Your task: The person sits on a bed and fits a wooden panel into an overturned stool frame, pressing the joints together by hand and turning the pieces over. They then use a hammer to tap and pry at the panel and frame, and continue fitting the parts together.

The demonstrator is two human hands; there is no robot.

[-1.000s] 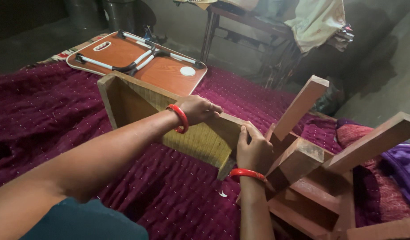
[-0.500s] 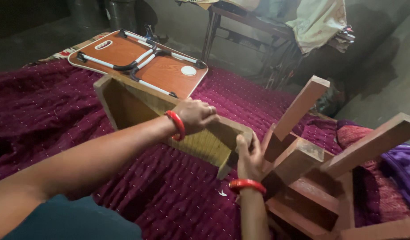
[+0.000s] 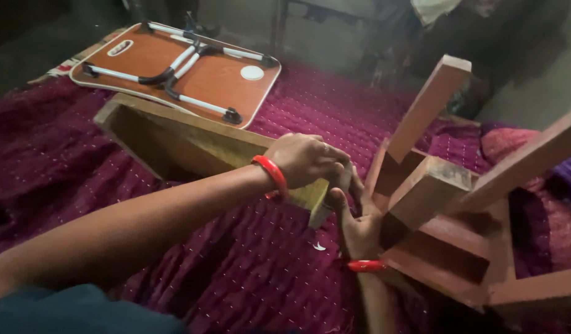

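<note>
Head view, a second back: the person held the near end of a wooden box frame, left hand on its top edge and right hand flat against the end face, with the frame standing a little apart from an overturned wooden stool. Head view, half a second back: the left hand had slid closer to the corner and the right hand had begun to turn up. Head view, now: the left hand, with an orange-red bangle at the wrist, is clamped over the top corner of the wooden box frame, fingers curled over the edge, while the right hand has rotated palm-up beneath that corner, its fingers wrapped around the end of the board (a second bangle sits at this wrist). The frame lies on a maroon quilted cloth, its near end now just beside the overturned stool, whose legs point up and outward. The change suggests that the grip has shifted from steadying to carrying the end from below. Behind the frame lies a folded lap table with white legs, underside up, and a small white scrap rests on the cloth near the right hand.
</note>
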